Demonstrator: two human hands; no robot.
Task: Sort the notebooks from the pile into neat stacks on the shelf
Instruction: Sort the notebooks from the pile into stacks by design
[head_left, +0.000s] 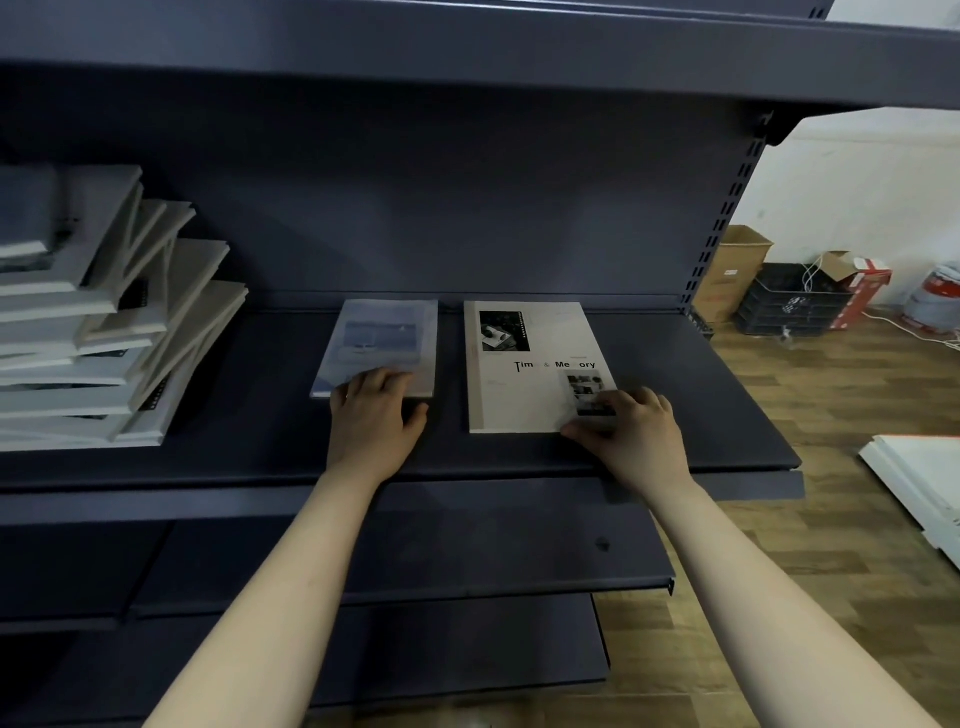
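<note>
A messy pile of notebooks (88, 322) leans at the left end of the dark blue-grey shelf (260, 457). Two notebooks lie flat, side by side, in the middle of the shelf. The smaller one has a pale blue cover (382, 338); my left hand (374, 421) rests on its near edge, fingers spread flat. The larger cream notebook (524, 395) bears the words "Time & Memory"; my right hand (634, 431) presses on its near right corner, fingers on the cover and thumb at the edge.
A shelf board hangs overhead and two lower shelves (415, 545) jut out below. To the right, on the wooden floor, stand a cardboard box (727, 275), a black crate (795, 301) and white panels (919, 478).
</note>
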